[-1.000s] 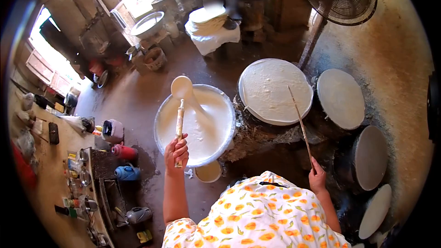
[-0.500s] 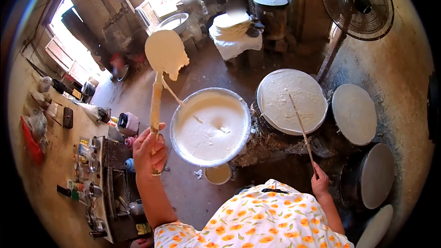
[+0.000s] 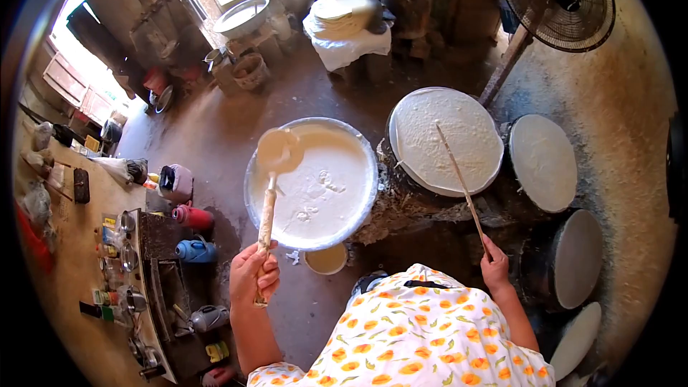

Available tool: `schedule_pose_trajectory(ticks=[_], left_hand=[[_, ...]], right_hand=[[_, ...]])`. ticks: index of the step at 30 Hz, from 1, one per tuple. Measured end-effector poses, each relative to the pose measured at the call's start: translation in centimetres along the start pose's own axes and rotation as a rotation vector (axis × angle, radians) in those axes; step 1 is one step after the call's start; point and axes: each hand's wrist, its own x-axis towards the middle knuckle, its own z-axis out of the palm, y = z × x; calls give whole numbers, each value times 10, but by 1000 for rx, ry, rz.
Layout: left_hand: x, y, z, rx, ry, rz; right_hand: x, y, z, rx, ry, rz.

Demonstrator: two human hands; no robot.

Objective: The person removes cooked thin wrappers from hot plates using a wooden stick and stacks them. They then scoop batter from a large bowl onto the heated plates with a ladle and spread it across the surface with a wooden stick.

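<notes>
Your patterned shirt (image 3: 408,330), nearest, at the bottom of the view.

Left hand (image 3: 254,272): fingers closed round the lower part of the ladle (image 3: 267,218), its shaft pointing away from you. Risk: a tipped wrist could drip batter outside the basin; a loose hold on a wet shaft could let it twist.

Right hand (image 3: 494,265): closed on the near end of a thin stick (image 3: 464,190), fingers gathered. Risk: pressing the tip down could, I judge, tear or crease the soft white surface.

Small container (image 3: 326,261): pale contents, beside the basin's near edge. Risk: stray drips from the ladle could land here.

Wide basin (image 3: 373,186): holds pale batter (image 3: 322,208), small lumps on its surface. The ladle's scoop is over its left side; whether it touches the batter, I cannot tell.

Large white round (image 3: 444,161): right of the basin, uneven surface, the stick's far end over it. Risk: a sideways sweep could drag its edge out of shape.

Second round cover (image 3: 545,165): further right, just beside the large one.

Red flask (image 3: 192,216) and blue flask (image 3: 195,249): left, well apart from your hands.

Farther: pale stack (image 3: 337,18) on white cloth (image 3: 351,46); standing fan (image 3: 566,0) at right.
</notes>
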Motion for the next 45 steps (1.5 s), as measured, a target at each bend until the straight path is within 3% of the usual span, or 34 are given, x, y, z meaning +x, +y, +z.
schedule_pose_trajectory(ticks=[3,7,9,11,13,14,17,24,29,35,37,41,45], left_hand=[[22,-4,-10,68,-39,50],[72,-21,-36,-87,44,-175],[90,-22,-50,-320,71,-344],[95,-20,-49,-285,63,-372],[83,-14,-16,217,178,-158],[76,-14,-4,418,150,-65],[77,-5,23,458,-43,-24],[107,-32,146,617,-422,-154],[82,-124,262,888,-605,-156],[30,-292,362,937,-979,-103],[12,-349,389,957,-1065,-153],[-14,-457,419,937,-1199,-303],[-16,-537,424,948,-1278,-477]], right_hand=[[4,-6,1,1,-24,28],[-1,-16,3,3,2,37],[-4,-20,3,-1,9,17],[-10,-19,6,-2,42,11],[-17,-19,6,-71,50,25],[-19,-22,6,-76,67,40],[-23,-37,-1,-78,107,89],[-41,-67,-38,-234,220,82],[-76,-26,-91,-411,419,156],[-164,33,-181,-568,598,370],[-197,44,-208,-633,676,443],[-268,69,-238,-612,597,759],[-318,89,-240,-541,617,900]])
